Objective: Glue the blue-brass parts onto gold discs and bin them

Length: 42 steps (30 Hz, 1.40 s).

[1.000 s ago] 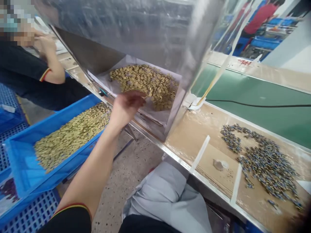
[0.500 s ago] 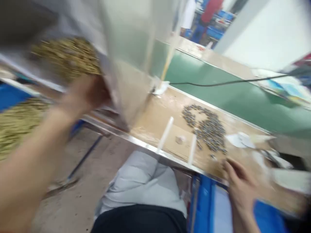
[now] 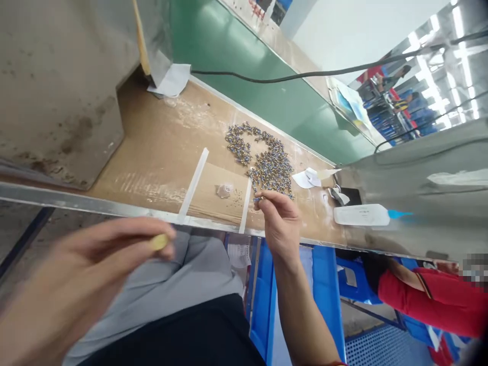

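My left hand [image 3: 95,264] is low at the left, close to the camera, with its fingers pinched on a small round yellow disc [image 3: 159,242] held over my lap. At the bench's front edge my right hand [image 3: 280,218] pinches a tiny bluish-grey part [image 3: 258,199] at its fingertips, right beside a heap of small bluish-grey parts [image 3: 263,158] lying on the brown cardboard-covered bench [image 3: 160,137]. Two white strips [image 3: 193,184] frame a patch of the bench just left of my right hand.
A grey metal housing [image 3: 57,86] stands on the bench at the left. Behind the bench runs a green conveyor belt [image 3: 251,66] with a black cable [image 3: 305,75] across it. A white bottle with a blue tip [image 3: 362,214] lies at the right. Another person's red sleeve [image 3: 430,300] shows at lower right.
The view swung right, away from the trays of yellow discs. My left hand pulled back from the tray with one disc. My right hand came up to the heap of small parts.
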Available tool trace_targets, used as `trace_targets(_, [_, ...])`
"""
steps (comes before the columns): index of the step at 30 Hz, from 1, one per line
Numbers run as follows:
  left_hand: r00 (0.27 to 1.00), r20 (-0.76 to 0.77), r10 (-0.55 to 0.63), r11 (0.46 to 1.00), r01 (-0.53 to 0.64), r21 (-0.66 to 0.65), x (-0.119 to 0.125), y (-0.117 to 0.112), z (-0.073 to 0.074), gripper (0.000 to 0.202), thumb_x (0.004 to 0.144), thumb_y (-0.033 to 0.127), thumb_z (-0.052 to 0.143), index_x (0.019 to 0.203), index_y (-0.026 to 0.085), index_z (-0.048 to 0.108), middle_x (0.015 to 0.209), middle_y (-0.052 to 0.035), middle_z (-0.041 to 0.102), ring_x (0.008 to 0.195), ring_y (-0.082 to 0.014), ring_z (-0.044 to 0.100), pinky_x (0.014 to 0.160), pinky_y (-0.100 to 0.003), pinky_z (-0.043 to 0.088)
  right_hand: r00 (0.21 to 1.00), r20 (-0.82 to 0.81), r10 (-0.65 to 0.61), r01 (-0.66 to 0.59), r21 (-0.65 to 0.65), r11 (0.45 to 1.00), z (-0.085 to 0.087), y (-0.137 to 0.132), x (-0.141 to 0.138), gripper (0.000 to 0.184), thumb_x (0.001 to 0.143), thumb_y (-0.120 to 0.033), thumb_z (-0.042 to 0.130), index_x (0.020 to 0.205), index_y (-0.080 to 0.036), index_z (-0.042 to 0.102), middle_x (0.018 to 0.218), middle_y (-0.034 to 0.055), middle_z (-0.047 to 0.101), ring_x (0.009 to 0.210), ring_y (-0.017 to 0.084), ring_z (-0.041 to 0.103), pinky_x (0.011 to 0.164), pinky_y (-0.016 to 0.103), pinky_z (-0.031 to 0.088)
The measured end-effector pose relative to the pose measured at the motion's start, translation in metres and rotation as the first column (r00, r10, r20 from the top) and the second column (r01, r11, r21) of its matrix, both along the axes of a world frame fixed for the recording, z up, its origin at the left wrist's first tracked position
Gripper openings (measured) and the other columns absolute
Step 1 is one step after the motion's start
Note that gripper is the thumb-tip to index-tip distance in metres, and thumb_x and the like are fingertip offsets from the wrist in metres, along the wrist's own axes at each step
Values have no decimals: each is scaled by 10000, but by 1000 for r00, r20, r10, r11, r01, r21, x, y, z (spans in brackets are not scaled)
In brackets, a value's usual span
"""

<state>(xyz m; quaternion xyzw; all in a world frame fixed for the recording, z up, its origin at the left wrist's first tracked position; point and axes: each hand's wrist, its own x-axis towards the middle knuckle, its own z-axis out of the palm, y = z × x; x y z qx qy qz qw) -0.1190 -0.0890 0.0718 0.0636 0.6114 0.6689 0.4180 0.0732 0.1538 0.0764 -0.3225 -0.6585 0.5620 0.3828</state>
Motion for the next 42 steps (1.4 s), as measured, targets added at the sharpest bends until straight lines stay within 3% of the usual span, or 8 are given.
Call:
trace_targets(2, [987, 161, -16, 997, 4, 77, 16, 7, -13, 348, 819, 476, 1076, 1060, 258, 952, 1025, -61, 888, 895, -234, 827, 866, -322, 718, 997, 77, 17, -29, 150, 988, 2, 1, -9, 97, 1023, -368, 909, 1116, -341, 910, 1156, 29, 850, 1067, 238, 787, 974, 423, 686])
trace_targets(5, [955, 298, 2, 981, -60, 186, 30, 30, -28, 289, 885, 404, 1050, 1122, 269, 955, 1108, -45, 905, 981, -199, 848, 945, -248, 699, 985, 171, 20, -80, 348, 934, 3, 2, -20, 84, 1056, -312, 867, 1116, -344, 916, 1155, 35, 846, 1151, 257, 783, 1032, 452, 672])
trace_targets(9, [972, 231, 53, 969, -106, 222, 30, 46, -35, 302, 898, 377, 1047, 1148, 238, 950, 1095, -56, 908, 982, -198, 852, 952, -242, 699, 972, 236, 20, -133, 475, 870, 2, 5, -29, 167, 1096, -239, 816, 1167, -359, 908, 1178, 21, 858, 1140, 235, 800, 1031, 438, 674])
trace_targets(16, [973, 230, 32, 962, -93, 258, 26, 44, -43, 279, 929, 366, 1031, 1169, 254, 947, 1083, -53, 916, 1005, -201, 864, 987, -250, 697, 965, 262, -10, -171, 660, 732, -3, 6, -39, 189, 1129, -191, 761, 1167, -309, 903, 1158, 25, 867, 1078, 209, 828, 985, 403, 695])
trace_targets(22, [976, 217, 4, 960, -64, 272, 25, 43, -43, 251, 933, 380, 1029, 1148, 278, 952, 1062, -38, 916, 1015, -197, 868, 1001, -249, 693, 959, 283, -23, -193, 709, 678, -5, 5, -42, 200, 1144, -184, 747, 1182, -314, 895, 1154, 31, 865, 1075, 218, 828, 971, 405, 682])
trace_targets(31, [980, 197, -16, 961, -39, 273, 24, 43, -42, 256, 929, 409, 1029, 1142, 287, 956, 1041, -36, 917, 1010, -199, 871, 992, -242, 689, 944, 327, -38, -226, 728, 647, -4, 6, -42, 184, 1165, -212, 725, 1178, -306, 882, 1153, 33, 860, 1065, 220, 829, 961, 415, 671])
trace_targets(37, [981, 192, -10, 963, -43, 268, 24, 43, -42, 261, 926, 414, 1031, 1141, 287, 956, 1045, -36, 915, 1012, -207, 870, 991, -255, 695, 945, 325, -31, -225, 718, 659, -4, 5, -41, 201, 1160, -208, 732, 1202, -322, 893, 1163, 31, 860, 1074, 222, 823, 974, 430, 669])
trace_targets(42, [981, 194, -12, 963, -41, 267, 24, 42, -43, 249, 936, 404, 1025, 1145, 290, 953, 1081, -29, 916, 1028, -193, 864, 1004, -237, 686, 963, 257, -81, -130, 706, 697, -4, 5, -41, 227, 1132, -166, 750, 1201, -319, 903, 1156, 29, 859, 1091, 215, 821, 983, 414, 679])
